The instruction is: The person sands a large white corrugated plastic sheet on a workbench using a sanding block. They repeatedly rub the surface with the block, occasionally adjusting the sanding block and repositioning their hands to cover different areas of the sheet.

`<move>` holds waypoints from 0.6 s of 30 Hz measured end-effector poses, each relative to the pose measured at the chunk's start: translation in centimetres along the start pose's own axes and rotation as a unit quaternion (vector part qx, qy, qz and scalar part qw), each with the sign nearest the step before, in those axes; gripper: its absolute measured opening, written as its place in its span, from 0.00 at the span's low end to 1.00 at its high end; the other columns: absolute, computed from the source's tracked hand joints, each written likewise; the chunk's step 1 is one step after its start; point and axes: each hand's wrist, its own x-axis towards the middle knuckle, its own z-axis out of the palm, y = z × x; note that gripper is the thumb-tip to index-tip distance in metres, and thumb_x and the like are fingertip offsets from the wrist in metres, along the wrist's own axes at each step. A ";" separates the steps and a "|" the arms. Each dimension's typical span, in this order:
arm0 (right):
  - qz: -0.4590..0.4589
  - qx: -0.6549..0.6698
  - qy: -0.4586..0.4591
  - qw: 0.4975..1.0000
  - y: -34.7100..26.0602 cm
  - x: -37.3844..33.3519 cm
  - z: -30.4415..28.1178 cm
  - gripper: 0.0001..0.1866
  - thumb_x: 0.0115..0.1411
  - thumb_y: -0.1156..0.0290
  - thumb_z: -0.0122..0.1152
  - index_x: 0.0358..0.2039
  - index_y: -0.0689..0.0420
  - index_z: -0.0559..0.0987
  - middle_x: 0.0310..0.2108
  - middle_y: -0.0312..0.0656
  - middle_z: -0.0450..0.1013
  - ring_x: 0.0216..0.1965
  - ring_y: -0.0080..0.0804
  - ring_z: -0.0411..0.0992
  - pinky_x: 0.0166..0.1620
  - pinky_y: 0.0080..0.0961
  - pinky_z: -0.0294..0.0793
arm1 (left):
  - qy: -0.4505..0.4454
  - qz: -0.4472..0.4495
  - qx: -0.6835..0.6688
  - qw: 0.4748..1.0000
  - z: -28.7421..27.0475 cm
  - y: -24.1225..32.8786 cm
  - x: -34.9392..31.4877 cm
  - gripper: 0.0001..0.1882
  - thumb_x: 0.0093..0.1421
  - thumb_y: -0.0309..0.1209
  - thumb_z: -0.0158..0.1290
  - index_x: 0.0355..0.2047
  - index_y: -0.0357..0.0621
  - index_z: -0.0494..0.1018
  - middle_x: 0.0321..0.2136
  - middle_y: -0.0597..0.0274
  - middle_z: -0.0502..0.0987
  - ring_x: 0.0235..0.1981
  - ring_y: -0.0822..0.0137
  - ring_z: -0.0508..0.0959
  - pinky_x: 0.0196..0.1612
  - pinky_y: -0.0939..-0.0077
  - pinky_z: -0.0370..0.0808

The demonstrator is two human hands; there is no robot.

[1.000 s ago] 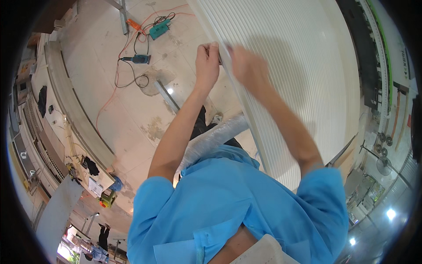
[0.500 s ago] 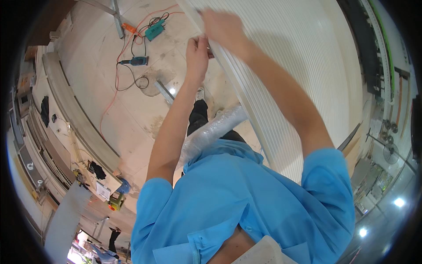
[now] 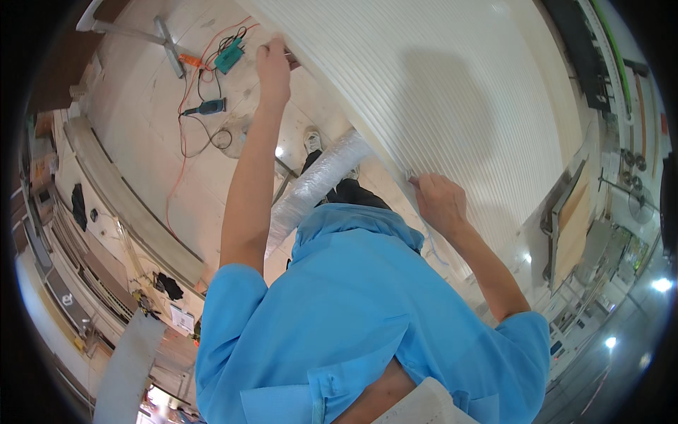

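A large white ribbed panel (image 3: 452, 92) lies in front of me and to the right, its long edge running diagonally from far left towards me. My left hand (image 3: 274, 74) is closed at the far part of that edge. A bit of something brownish shows beside its fingers, too small to name. Nearer to me, my right hand (image 3: 439, 201) rests at the same edge with thumb and fingers pinched. A small greyish bit shows at its fingertips, and I cannot make out what it is. Between my arms, a roll wrapped in clear plastic film (image 3: 318, 180) slants beside the panel.
On the floor at far left lie a teal power tool (image 3: 229, 55), a dark blue-green power tool (image 3: 205, 107) and tangled orange and black cords (image 3: 185, 141). A metal stand (image 3: 168, 49) is beyond them. Long boards (image 3: 127, 184) line the left, and a wooden-topped piece (image 3: 571, 219) stands at right.
My right hand has come back towards me along the panel edge, away from my left hand. The left hand appears farther left and higher, and the whole view has shifted slightly.
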 end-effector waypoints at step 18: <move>0.066 0.123 0.204 0.969 0.3 -1.2 2.3 0.05 0.62 0.72 0.63 0.33 0.57 0.76 0.30 0.43 0.72 0.33 0.45 0.73 0.35 0.41 0.73 | -0.028 0.006 0.020 0.999 -0.7 0.3 0.7 0.21 0.71 0.45 0.49 0.37 0.34 0.68 0.31 0.54 0.77 0.30 0.62 0.82 0.35 0.68 0.83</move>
